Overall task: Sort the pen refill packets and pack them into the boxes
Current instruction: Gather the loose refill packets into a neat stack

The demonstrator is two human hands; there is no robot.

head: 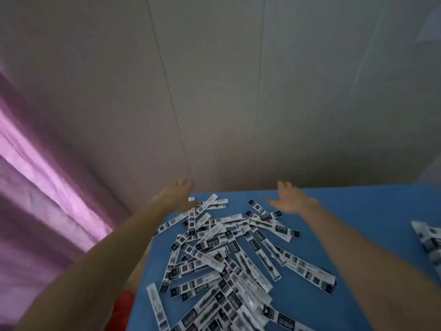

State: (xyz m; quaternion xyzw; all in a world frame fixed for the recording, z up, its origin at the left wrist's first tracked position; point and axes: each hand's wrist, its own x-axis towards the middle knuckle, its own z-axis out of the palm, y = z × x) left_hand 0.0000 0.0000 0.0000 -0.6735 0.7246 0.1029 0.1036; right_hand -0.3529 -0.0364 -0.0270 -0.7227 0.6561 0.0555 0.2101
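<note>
Several long white pen refill packets with black labels lie in a loose heap on the blue table. My left hand reaches out over the table's far left corner, fingers straight, at the far end of the heap. My right hand is stretched out with spread fingers above the far side of the table, just beyond the packets. Neither hand holds anything. No box is in view.
Another small bunch of packets lies at the right edge of the view. A grey panelled wall rises right behind the table. A pink curtain hangs at the left. Something red shows below the table's left edge.
</note>
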